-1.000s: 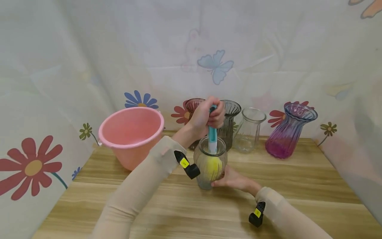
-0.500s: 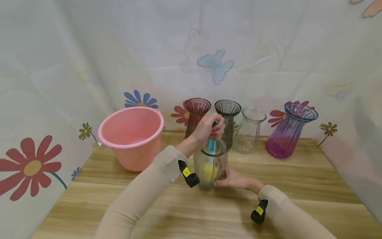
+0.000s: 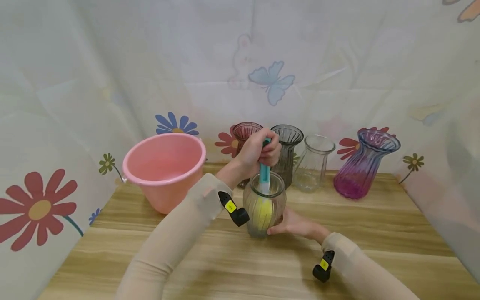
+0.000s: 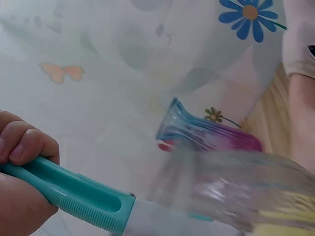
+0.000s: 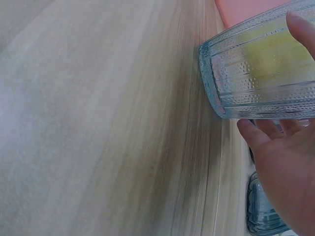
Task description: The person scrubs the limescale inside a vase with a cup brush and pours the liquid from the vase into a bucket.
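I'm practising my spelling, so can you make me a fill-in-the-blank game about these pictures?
1. The left hand grips a tool whose head is coloured ____.
2. The glass vase is held by the person's ____ hand.
3. The bucket has a rim coloured ____.
4. Behind the held vase, ____ other vases stand on the table.

Missing words: yellow; right; pink; four.

Right fingers grip a glass vase, something yellow inside.
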`<state>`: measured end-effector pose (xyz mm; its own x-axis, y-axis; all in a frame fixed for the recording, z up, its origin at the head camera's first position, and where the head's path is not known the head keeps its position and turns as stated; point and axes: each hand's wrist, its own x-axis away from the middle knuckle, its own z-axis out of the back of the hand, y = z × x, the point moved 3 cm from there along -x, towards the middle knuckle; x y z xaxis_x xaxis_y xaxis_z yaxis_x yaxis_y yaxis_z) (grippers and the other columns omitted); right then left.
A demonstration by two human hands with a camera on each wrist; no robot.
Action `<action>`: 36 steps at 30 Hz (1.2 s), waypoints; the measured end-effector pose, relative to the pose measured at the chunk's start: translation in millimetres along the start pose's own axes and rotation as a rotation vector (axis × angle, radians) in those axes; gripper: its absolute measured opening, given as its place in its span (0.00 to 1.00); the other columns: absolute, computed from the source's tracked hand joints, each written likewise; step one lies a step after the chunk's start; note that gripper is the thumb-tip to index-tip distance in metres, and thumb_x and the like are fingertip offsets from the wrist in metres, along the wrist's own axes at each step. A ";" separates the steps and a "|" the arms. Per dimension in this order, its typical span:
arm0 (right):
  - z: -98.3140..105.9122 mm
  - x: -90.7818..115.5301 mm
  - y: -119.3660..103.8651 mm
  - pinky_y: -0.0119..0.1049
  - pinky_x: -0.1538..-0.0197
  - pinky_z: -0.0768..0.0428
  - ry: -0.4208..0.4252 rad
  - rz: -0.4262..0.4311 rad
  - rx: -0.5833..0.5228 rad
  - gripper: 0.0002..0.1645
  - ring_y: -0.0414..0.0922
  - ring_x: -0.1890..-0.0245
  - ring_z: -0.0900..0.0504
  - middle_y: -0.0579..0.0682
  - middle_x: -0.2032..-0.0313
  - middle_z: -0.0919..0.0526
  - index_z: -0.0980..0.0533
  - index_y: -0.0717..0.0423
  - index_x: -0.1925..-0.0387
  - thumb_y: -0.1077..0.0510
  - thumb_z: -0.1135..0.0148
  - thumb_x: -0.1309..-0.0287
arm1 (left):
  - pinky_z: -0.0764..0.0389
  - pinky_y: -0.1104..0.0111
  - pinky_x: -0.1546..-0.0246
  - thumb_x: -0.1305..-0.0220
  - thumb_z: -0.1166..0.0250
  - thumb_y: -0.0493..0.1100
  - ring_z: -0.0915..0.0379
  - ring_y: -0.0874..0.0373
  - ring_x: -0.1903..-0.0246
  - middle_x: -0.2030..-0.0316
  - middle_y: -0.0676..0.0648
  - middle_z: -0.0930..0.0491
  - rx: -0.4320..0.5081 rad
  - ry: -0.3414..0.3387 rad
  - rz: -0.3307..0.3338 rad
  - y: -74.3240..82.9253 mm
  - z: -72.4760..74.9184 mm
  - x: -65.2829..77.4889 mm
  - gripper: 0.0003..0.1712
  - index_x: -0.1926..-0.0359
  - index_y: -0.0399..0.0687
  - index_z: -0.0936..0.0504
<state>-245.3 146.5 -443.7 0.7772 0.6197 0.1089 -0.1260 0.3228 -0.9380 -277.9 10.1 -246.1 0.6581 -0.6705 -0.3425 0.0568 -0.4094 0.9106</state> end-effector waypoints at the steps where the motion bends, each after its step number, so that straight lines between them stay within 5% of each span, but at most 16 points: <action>1: -0.5 -0.2 0.6 0.37 0.44 0.32 0.003 0.002 0.003 0.41 0.44 0.46 0.29 0.56 0.46 0.28 0.40 0.64 0.41 0.59 0.31 0.55 | 0.55 0.69 0.87 0.35 0.66 0.40 0.60 0.60 0.92 0.94 0.54 0.50 0.010 -0.012 0.001 6.3 -2.3 -1.2 0.25 0.92 0.49 0.49; 8: -2.3 0.5 0.6 0.40 0.43 0.33 0.027 0.015 0.023 0.41 0.48 0.44 0.30 0.57 0.45 0.29 0.40 0.64 0.42 0.60 0.30 0.56 | 0.58 0.70 0.87 0.37 0.67 0.40 0.59 0.62 0.92 0.93 0.55 0.51 0.042 -0.073 -0.047 54.8 -17.4 -13.0 0.24 0.92 0.51 0.48; 13: -2.4 -0.7 1.5 0.44 0.40 0.36 0.035 0.014 0.038 0.42 0.50 0.42 0.32 0.57 0.44 0.30 0.41 0.63 0.42 0.59 0.30 0.57 | 0.57 0.70 0.86 0.37 0.67 0.39 0.60 0.62 0.92 0.93 0.55 0.51 0.035 -0.081 -0.025 64.8 -19.8 -19.5 0.24 0.92 0.51 0.49; 18: -2.3 -0.5 1.5 0.44 0.40 0.37 0.041 0.006 0.059 0.43 0.49 0.42 0.32 0.55 0.44 0.30 0.42 0.61 0.41 0.58 0.29 0.57 | 0.58 0.71 0.87 0.38 0.68 0.39 0.60 0.62 0.93 0.94 0.55 0.52 0.095 -0.075 0.009 54.0 -12.5 -21.4 0.23 0.92 0.50 0.50; 27: -1.9 -0.1 -0.1 0.38 0.44 0.32 0.060 0.015 0.072 0.45 0.46 0.46 0.30 0.52 0.46 0.29 0.41 0.58 0.40 0.56 0.28 0.59 | 0.56 0.71 0.87 0.38 0.69 0.40 0.59 0.63 0.92 0.94 0.56 0.50 0.164 -0.166 0.063 23.1 -0.3 -19.7 0.23 0.92 0.50 0.49; 36: -3.6 0.1 1.8 0.38 0.44 0.32 0.068 0.013 0.061 0.47 0.46 0.45 0.30 0.53 0.44 0.30 0.44 0.58 0.39 0.56 0.28 0.58 | 0.55 0.71 0.87 0.37 0.67 0.41 0.58 0.63 0.92 0.94 0.56 0.49 0.174 -0.148 0.111 -12.6 9.9 -11.3 0.24 0.92 0.51 0.48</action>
<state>-243.3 144.5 -446.6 0.8150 0.5749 0.0723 -0.1720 0.3592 -0.9173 -293.5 16.8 -256.0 0.5348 -0.7957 -0.2842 -0.1483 -0.4196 0.8955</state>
